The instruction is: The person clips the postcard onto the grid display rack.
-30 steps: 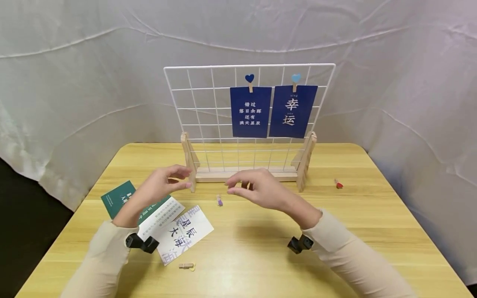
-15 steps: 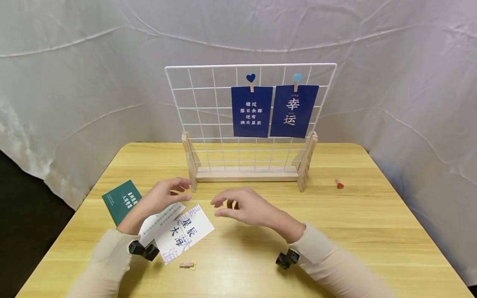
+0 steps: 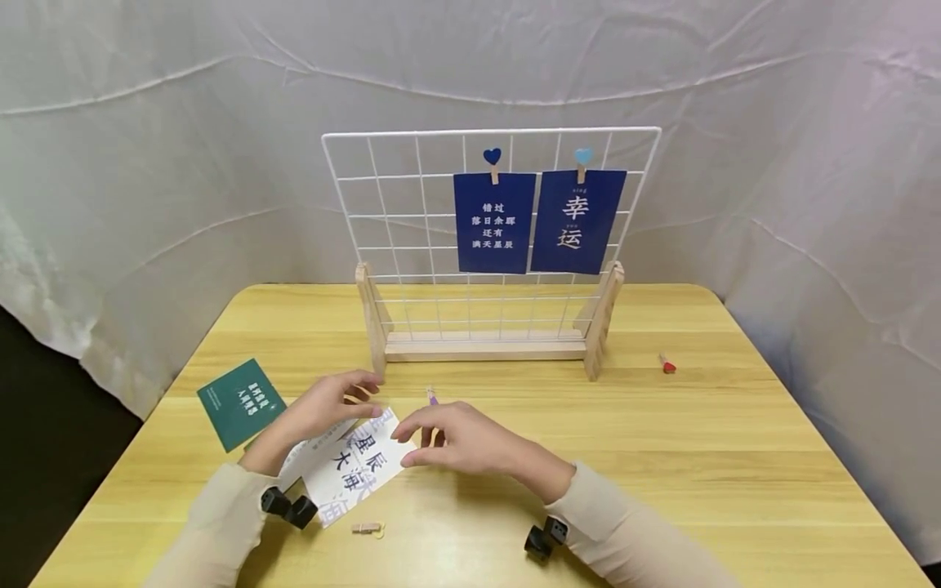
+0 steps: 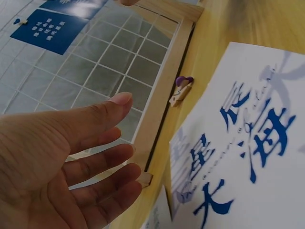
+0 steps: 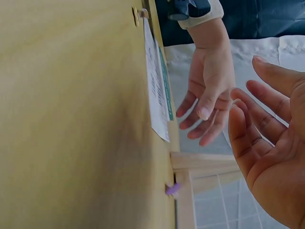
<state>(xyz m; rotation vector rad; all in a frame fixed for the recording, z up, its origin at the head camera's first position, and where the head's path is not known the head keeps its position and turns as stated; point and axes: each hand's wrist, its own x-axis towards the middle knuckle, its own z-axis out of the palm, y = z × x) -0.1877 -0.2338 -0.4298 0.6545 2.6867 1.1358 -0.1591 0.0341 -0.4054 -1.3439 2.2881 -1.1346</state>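
Observation:
My left hand point(image 3: 323, 408) hovers over the upper left of a white card point(image 3: 351, 474) printed with blue characters, its fingers loosely bent and holding nothing. Over the card's right edge is my right hand point(image 3: 466, 441), also holding nothing; the right wrist view shows a gap between this hand point(image 5: 276, 143) and the card point(image 5: 155, 95). Another white card partly shows under the left wrist, beside a green card point(image 3: 241, 404). Behind the right hand lies a small clothespin with a purple heart point(image 4: 183, 81). A clothespin with a yellow heart point(image 3: 367, 529) lies in front of the card.
A white wire grid point(image 3: 412, 237) stands in a wooden base point(image 3: 485, 351) at the back. Two dark blue cards point(image 3: 494, 245) hang on it from heart clothespins. To the right lies a clothespin with a red heart point(image 3: 667, 366).
My right hand has moved left and toward me, from in front of the wooden base to the white card's right edge. My left hand has shifted slightly right and nearer.

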